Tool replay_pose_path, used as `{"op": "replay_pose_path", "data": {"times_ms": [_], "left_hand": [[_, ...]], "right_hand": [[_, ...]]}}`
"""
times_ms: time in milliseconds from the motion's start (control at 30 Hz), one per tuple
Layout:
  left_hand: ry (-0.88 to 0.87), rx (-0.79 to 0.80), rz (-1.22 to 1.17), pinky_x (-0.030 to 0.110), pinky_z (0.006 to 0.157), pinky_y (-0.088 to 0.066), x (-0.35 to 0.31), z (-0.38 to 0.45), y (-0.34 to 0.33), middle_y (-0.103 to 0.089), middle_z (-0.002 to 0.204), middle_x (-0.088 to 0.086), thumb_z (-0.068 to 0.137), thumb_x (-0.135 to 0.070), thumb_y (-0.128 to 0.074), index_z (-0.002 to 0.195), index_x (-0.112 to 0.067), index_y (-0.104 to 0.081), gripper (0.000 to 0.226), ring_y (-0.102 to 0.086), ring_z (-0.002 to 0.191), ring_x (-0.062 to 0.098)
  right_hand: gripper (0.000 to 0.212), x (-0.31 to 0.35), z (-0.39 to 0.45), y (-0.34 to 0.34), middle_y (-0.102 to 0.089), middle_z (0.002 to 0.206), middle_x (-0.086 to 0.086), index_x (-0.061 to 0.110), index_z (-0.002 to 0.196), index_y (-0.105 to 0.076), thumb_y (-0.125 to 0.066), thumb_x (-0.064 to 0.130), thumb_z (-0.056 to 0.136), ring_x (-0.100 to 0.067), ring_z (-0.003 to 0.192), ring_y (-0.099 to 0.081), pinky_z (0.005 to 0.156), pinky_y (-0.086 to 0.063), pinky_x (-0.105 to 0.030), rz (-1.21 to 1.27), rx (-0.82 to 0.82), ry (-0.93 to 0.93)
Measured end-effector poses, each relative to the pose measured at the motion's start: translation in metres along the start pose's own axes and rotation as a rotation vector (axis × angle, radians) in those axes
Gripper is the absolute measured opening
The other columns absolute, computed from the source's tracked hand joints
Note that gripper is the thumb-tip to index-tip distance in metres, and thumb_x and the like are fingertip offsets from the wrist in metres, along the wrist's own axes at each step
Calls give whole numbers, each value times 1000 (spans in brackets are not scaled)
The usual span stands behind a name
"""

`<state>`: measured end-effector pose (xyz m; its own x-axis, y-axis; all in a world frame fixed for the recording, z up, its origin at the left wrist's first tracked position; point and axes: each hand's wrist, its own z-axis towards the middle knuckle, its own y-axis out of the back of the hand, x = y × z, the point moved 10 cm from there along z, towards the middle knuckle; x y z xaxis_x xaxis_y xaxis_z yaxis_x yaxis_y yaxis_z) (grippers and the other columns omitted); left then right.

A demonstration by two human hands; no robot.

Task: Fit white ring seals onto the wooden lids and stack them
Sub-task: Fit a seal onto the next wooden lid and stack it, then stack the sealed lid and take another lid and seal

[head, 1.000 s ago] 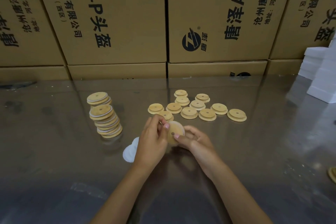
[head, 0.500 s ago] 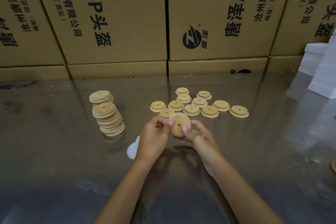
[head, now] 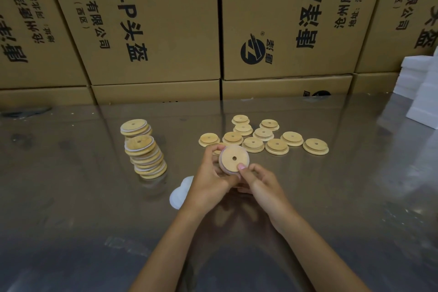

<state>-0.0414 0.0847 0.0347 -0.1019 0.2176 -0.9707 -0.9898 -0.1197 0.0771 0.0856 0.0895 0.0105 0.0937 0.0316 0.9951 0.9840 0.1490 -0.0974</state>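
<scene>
White ring seals: a small pile, near-left of centre, mostly hidden behind the left wrist; count not readable. One loose lid partly covered by the left hand's fingertips. White blocks cut off at the right edge. Box print partly out of frame.

Wooden lid held tilted up toward the camera above the table, centre hole visible, pale ring edge showing at its left rim. Left hand: fingers curled around the lid's left rim. Right hand: thumb tip pressed on the lid's near face, fingers curled behind, contact there hidden.

Leaning stack of lids far-left; loose lids far-right of the hands. Cardboard boxes behind.
</scene>
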Motion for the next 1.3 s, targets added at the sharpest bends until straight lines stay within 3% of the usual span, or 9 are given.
{"op": "replay_pose_path", "data": {"times_ms": [100, 200, 267, 400, 533, 733, 933, 1133, 1300], "left_hand": [[-51, -81, 75, 14, 63, -51, -5, -1, 9, -64, 99, -8, 73, -1, -80, 104, -36, -48, 57, -65, 76, -3], [-77, -254, 281, 24, 77, -51, -14, -1, 37, -63, 101, -15, 71, -20, -84, 106, -32, -49, 51, -63, 89, 4], [-114, -396, 510, 30, 79, -47, -25, -3, 62, -63, 102, -8, 77, -26, -76, 106, -26, -53, 38, -60, 95, 13], [-53, -525, 782, 34, 88, -39, -26, -8, 92, -61, 107, 11, 85, -12, -61, 108, -8, -62, 24, -53, 109, 30], [-21, -463, 869, 32, 96, -35, -19, -5, 89, -59, 120, 11, 83, 1, -54, 118, -6, -60, 37, -47, 120, 28], [-20, -254, 1033, 36, 85, -43, -6, 5, 68, -66, 101, 4, 87, -10, -50, 89, -13, -70, 20, -54, 100, 26], [-41, -205, 1168, 33, 114, -23, 8, 9, 64, -46, 141, 9, 99, -28, -43, 128, -5, -56, 39, -29, 139, 25], [-151, -166, 1042, 33, 102, -34, -1, 6, 44, -58, 128, 3, 93, -18, -51, 117, -14, -63, 27, -46, 125, 21], [-108, -116, 1060, 34, 94, -37, 6, 3, 35, -62, 114, -1, 92, -20, -48, 103, -17, -64, 19, -50, 113, 21]], "right_hand": [[17, 0, -1, -4, -74, 82, -2, 9, 89, -65, -56, 18, 100, -6, 70, -71, 64, -53, -13, 6, 13, -4], [14, -2, 1, -4, -77, 84, -6, 9, 100, -66, -56, 17, 100, -11, 74, -71, 66, -54, -15, 12, 19, -25], [14, -5, 2, -2, -78, 89, -10, 10, 105, -65, -56, 20, 100, -14, 78, -71, 70, -55, -18, 1, 24, -45], [14, -6, 3, -3, -78, 87, -5, 11, 107, -63, -56, 22, 100, -12, 79, -72, 70, -55, -17, -23, 45, -54], [14, -8, 5, -4, -78, 84, -4, 12, 105, -63, -55, 22, 100, -9, 74, -71, 66, -53, -14, -34, 51, -55], [12, -11, 8, -1, -78, 83, -5, 12, 104, -64, -56, 20, 100, -11, 74, -70, 67, -52, -16, -28, 33, -62], [10, -13, 9, 4, -77, 83, -1, 16, 94, -66, -57, 14, 98, -8, 76, -67, 69, -53, -18, -132, -32, 0], [11, -13, 32, 6, -67, 94, 6, 23, 99, -65, -61, 16, 92, -14, 100, -61, 87, -46, -22, -483, -124, 92], [28, -5, 76, 1, -58, 127, 4, 28, 109, -64, -55, 49, 93, -21, 130, -41, 106, -28, -39, -845, -247, -11]]}}
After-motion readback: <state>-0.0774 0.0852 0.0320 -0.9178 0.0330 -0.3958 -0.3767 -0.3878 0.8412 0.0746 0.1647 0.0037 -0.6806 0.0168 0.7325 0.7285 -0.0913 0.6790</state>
